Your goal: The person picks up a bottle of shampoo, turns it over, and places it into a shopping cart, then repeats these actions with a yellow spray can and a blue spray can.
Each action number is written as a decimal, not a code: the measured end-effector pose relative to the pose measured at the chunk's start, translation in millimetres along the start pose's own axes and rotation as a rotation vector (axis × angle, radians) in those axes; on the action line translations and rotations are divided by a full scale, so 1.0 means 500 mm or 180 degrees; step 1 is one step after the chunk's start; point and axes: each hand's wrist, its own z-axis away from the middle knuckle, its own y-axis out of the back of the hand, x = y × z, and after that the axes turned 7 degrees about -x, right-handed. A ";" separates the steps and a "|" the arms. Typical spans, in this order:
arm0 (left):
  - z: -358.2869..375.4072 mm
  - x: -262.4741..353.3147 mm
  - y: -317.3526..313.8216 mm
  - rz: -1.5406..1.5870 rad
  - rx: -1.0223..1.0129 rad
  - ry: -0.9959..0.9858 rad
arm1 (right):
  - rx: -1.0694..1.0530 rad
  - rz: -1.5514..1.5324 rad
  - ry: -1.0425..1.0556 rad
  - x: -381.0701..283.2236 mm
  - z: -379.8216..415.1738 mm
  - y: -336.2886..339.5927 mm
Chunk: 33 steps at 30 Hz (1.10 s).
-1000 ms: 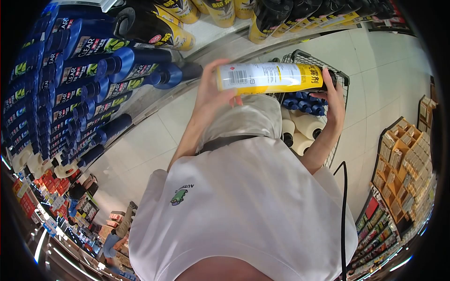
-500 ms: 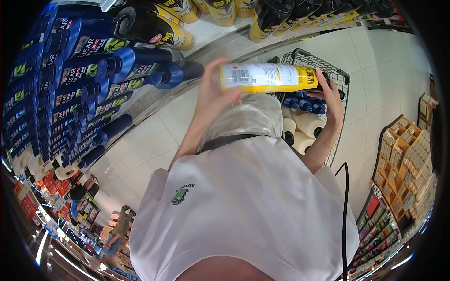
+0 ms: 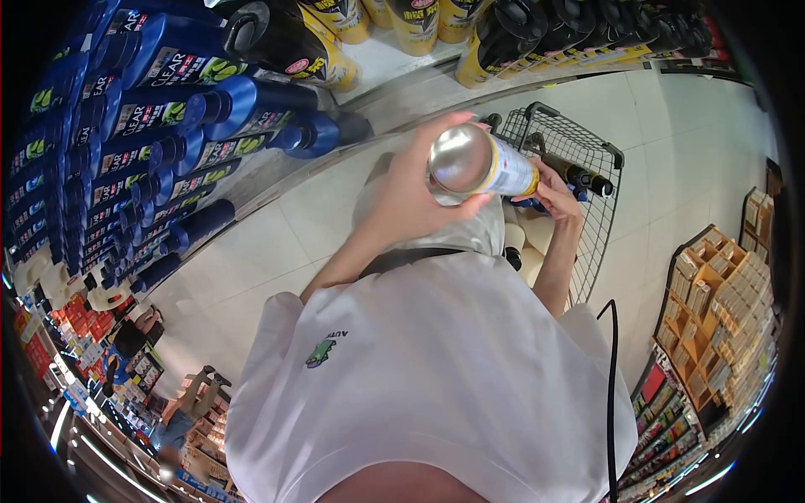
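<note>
A yellow-and-white aerosol can (image 3: 513, 173) is held between both hands in front of my waist. Its shiny round metal base (image 3: 461, 158) is tilted up toward me. My left hand (image 3: 411, 189) wraps around the base end, thumb and fingers on opposite sides. At the far end, my right hand (image 3: 558, 197) has its fingers closed around the can. The top of the can is hidden behind its body and my right hand.
A wire shopping cart (image 3: 605, 230) with bottles in it stands ahead to the right. Blue bottles (image 3: 180, 63) fill the left shelf; black-and-yellow cans (image 3: 323, 63) line the shelf ahead. A wooden rack (image 3: 713, 293) stands at right, and a person (image 3: 180, 419) is at lower left.
The can has turned from lying sideways with its label showing to pointing its base at me. Both hands have moved closer together and stayed on it.
</note>
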 end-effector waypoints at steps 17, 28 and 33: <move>-0.021 0.017 -0.009 -0.1500 0.0499 -0.1301 | 0.0503 0.1656 -0.0157 0.043 -0.144 -0.171; -0.021 0.008 -0.013 -0.1527 0.0484 -0.1276 | 0.0692 0.2923 0.0355 0.058 -0.172 -0.178; -0.027 0.005 -0.021 -0.1477 0.0358 -0.1226 | 0.0972 0.3021 0.0393 0.065 -0.153 -0.172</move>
